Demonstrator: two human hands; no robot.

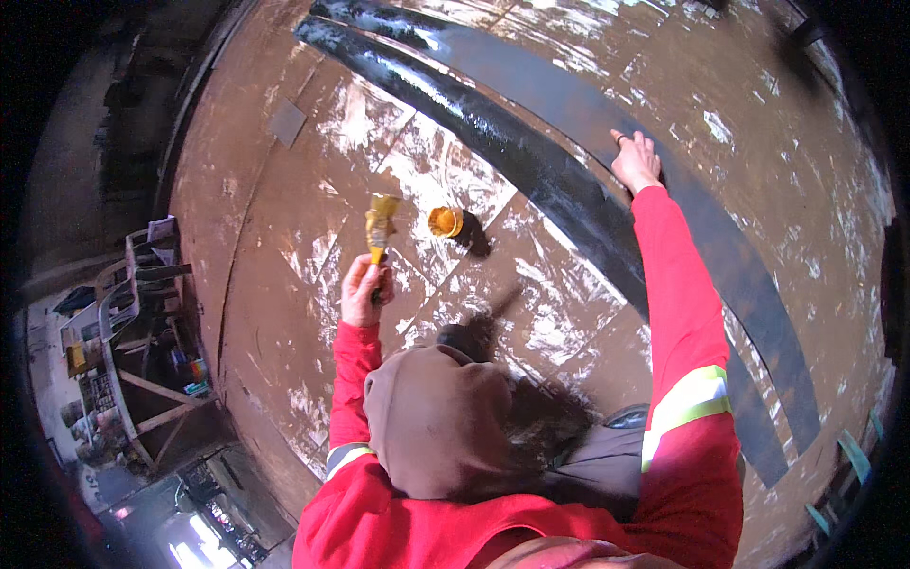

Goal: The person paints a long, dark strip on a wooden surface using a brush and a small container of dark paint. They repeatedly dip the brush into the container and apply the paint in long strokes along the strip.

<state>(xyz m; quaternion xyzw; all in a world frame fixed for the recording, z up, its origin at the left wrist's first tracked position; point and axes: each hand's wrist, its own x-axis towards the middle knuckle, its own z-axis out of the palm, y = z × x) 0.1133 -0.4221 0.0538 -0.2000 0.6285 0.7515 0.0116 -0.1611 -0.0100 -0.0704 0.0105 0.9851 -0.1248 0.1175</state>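
My left hand (361, 293) is closed round the yellow handle of a paintbrush (382, 220). Its bristle end points away from me and carries yellowish-brown material. Just right of the brush stands a small tub (444, 223) with an orange-yellow substance in it. At the end of my outstretched right arm, my right hand (637, 161) rests on a long grey strip (569, 95), near its inner edge, with the index finger stretched out. Alongside lies a second long strip (512, 152), black and glossy with wet-looking patches; my forearm crosses over part of it.
The brown floor (275, 218) has scattered white smears and panel seams. A small grey square piece (287, 122) lies at the upper left. Against the left side stands a wooden frame (142, 379) with clutter around it. My knee (441, 422) is bent close below the tub.
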